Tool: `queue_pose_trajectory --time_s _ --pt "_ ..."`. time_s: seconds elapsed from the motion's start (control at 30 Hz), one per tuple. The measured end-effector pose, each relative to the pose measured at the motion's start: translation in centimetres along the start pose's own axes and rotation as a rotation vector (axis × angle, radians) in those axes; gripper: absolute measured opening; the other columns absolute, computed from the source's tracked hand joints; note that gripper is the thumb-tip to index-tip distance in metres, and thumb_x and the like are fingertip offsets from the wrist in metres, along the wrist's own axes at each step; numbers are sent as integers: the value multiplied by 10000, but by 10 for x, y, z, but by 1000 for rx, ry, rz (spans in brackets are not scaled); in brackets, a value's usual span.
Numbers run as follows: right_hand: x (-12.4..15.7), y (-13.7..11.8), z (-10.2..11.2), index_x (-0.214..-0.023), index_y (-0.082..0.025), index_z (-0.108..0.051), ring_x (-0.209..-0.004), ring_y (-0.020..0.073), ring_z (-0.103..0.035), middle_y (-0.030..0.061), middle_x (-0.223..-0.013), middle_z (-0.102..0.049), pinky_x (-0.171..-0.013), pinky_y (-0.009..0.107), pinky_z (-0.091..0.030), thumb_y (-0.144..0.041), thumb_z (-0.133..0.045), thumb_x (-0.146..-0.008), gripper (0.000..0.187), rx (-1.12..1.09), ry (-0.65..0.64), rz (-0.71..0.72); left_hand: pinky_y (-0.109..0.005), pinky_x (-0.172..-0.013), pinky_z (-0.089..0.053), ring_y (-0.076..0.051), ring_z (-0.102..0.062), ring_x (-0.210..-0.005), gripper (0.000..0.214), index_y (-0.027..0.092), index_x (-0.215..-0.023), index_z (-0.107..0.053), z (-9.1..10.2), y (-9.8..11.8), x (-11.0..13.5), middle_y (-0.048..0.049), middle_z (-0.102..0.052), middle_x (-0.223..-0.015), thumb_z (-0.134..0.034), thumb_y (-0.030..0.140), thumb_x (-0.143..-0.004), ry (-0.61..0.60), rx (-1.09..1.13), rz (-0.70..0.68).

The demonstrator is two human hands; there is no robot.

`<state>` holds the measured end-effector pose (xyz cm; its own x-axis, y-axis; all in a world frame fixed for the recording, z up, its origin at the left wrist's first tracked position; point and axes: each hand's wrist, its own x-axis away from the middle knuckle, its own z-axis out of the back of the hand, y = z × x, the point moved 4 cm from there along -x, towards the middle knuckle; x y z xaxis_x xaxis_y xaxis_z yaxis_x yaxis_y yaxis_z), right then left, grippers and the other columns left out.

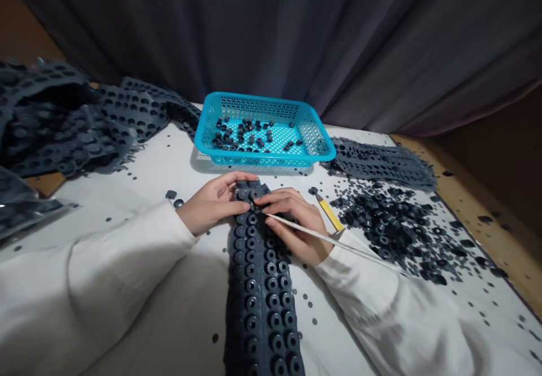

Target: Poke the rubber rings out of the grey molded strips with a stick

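Note:
A long dark grey rubber strip point(262, 285), moulded with rows of round ring-shaped studs, runs away from me across the white tabletop. At its far end my left hand point(218, 200) grips the left edge, fingers over the back and thumb on top. My right hand point(298, 223) is closed around a thin pale stick point(313, 232), which slants back over the right sleeve. The stick's tip and my right fingertips are at the studs beside my left thumb. Exactly what the fingertips touch there is hidden.
Beyond the strip stands a blue plastic basket point(266, 154) with loose black pieces inside. On the right lie a yellow-handled tool point(330, 213), a heap of black rubber bits point(393, 229) and a perforated sheet point(381, 161). More perforated sheets point(131, 108) pile up at left, near a clear bag point(29, 209).

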<state>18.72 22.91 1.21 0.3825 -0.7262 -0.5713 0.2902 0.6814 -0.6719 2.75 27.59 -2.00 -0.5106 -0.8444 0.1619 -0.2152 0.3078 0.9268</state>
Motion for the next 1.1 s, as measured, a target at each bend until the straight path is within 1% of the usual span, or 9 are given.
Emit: queue_pose_trajectory --time_s 0.17,0.4,0.57,0.7,0.8,0.93,1.1 --pt "0 -1 0 -916 -209 -585 -952 208 -636 110 -1004 -704 -847 419 -508 -132 -575 -863 95 1 17 14 -333 -888 -456 -205 -603 -957 475 169 -1070 -608 -1 1 0 -57 -648 -994 -781 128 -630 2 4 0" --pt "0 -1 1 -923 -214 -586 -956 208 -638 102 -1007 -705 -857 418 -499 -128 -585 -856 109 19 0 31 -335 -894 -458 -202 -603 -960 480 170 -1074 -602 0 0 -1 -62 -646 -1005 -779 118 -631 -8 3 -4" --pt "0 -1 2 -913 -201 -584 -940 209 -638 113 -1002 -701 -847 414 -495 -124 -581 -853 97 36 18 39 -315 -862 -467 -191 -601 -942 483 174 -1065 -593 -1 0 0 -51 -639 -986 -772 99 -623 -25 3 -12" --pt "1 -2 3 -905 -200 -583 -936 205 -627 105 -1001 -697 -840 409 -489 -128 -570 -855 88 27 47 7 -294 -814 -477 -181 -605 -908 495 170 -1077 -577 -2 0 0 -47 -638 -980 -761 98 -623 -33 9 2" --pt "1 -2 5 -892 -190 -586 -941 204 -619 106 -974 -692 -844 401 -482 -128 -565 -856 74 18 82 -34 -286 -808 -480 -174 -603 -900 491 171 -1078 -569 -2 1 0 -34 -636 -960 -751 95 -628 -38 1 -1" --pt "1 -2 6 -881 -188 -593 -924 211 -620 101 -940 -687 -836 399 -483 -166 -563 -869 38 23 81 -46 -308 -825 -476 -186 -602 -913 488 176 -1087 -559 -2 0 0 -38 -635 -973 -737 112 -637 -38 -35 -1" --pt "1 -2 7 -882 -197 -594 -924 210 -619 89 -940 -688 -825 392 -488 -199 -559 -883 35 37 75 -60 -265 -769 -465 -161 -590 -870 496 170 -1083 -541 -1 1 0 -30 -624 -950 -708 104 -620 -37 -58 -3"
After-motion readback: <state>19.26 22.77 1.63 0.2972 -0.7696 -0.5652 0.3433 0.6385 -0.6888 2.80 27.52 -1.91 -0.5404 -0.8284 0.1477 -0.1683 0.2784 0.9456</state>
